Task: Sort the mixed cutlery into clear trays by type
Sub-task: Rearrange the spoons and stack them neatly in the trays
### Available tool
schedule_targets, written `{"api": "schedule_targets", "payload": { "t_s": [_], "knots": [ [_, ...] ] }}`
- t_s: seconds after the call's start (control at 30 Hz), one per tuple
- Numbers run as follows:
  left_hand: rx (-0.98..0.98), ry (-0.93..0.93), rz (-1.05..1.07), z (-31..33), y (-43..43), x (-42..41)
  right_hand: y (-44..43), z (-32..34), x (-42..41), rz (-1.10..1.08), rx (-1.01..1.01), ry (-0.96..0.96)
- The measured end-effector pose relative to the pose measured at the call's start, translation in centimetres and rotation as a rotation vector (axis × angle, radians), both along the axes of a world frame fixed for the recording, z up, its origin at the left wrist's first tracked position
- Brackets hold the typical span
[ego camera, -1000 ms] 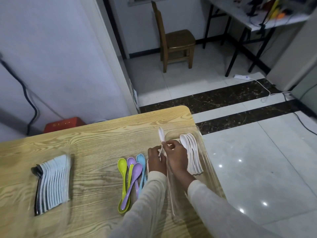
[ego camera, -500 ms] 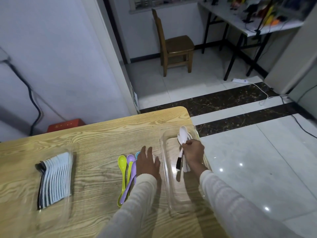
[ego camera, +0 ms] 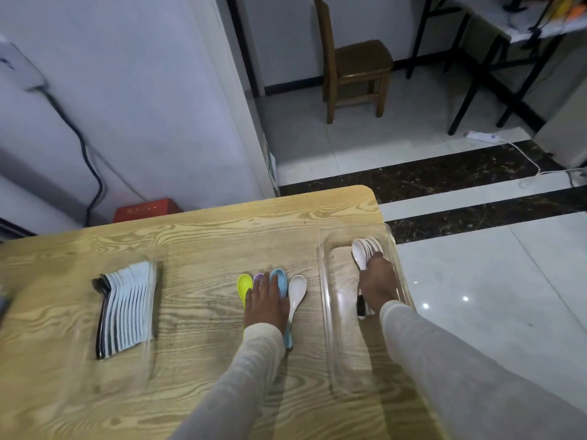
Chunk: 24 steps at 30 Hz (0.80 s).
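- Your right hand (ego camera: 378,285) lies back-up inside the right clear tray (ego camera: 336,344). Its fingers curl down round the stack of white spoons (ego camera: 362,254). The bowls poke out past your fingertips and the handle ends show below your wrist.
- Your left hand (ego camera: 265,301) lies flat with fingers straight and close together, pressing on the loose spoons.
- Four loose spoons show. One yellow-green spoon (ego camera: 244,284), one purple spoon (ego camera: 258,277) and one blue spoon (ego camera: 282,281) lie partly under your palm. One single white spoon (ego camera: 297,292) lies just beside it on the right.
- The stacked spoons overlap too much to count.
- There are two trays. The left clear tray (ego camera: 139,360) holds a fanned row of white cutlery with dark ends (ego camera: 127,309), type unclear.
- Everything sits on a wooden table (ego camera: 190,242).
- Beyond it are a tiled floor (ego camera: 476,281) with dark stripes, a wooden chair (ego camera: 352,58), a red box (ego camera: 146,209) and a power strip (ego camera: 482,136).
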<state>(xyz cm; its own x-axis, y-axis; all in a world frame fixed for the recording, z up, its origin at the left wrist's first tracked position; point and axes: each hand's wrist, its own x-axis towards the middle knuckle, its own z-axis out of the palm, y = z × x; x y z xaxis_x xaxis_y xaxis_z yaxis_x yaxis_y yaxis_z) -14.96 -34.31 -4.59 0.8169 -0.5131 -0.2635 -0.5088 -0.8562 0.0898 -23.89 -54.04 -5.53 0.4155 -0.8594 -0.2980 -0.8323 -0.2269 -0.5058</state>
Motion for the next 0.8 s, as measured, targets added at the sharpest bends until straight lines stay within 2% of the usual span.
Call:
{"api": "schedule_targets", "payload": {
  "t_s": [0.1, 0.23, 0.47, 0.67, 0.8],
  "knots": [
    [-0.052, -0.014, 0.022, -0.1, 0.3, 0.3, -0.2, -0.6, 0.4, 0.017, -0.04, 0.022],
    [-0.027, 0.006, 0.021, -0.2, 0.2, 1.1, -0.2, -1.2, 0.6, 0.027, -0.041, 0.005],
    [-0.051, -0.01, 0.035, -0.9, 2.2, 2.0, 0.0, -0.8, 0.7, -0.059, -0.033, -0.267],
    [-0.069, -0.003, 0.115, -1.7, 5.0, 1.2, 5.8, 1.7, 2.0, 0.12, 0.027, -0.455],
    [-0.146, 0.004, 0.137, -1.9, 6.5, 0.4, 10.5, 1.8, 2.8, 0.245, 0.123, -0.454]
  ]
}}
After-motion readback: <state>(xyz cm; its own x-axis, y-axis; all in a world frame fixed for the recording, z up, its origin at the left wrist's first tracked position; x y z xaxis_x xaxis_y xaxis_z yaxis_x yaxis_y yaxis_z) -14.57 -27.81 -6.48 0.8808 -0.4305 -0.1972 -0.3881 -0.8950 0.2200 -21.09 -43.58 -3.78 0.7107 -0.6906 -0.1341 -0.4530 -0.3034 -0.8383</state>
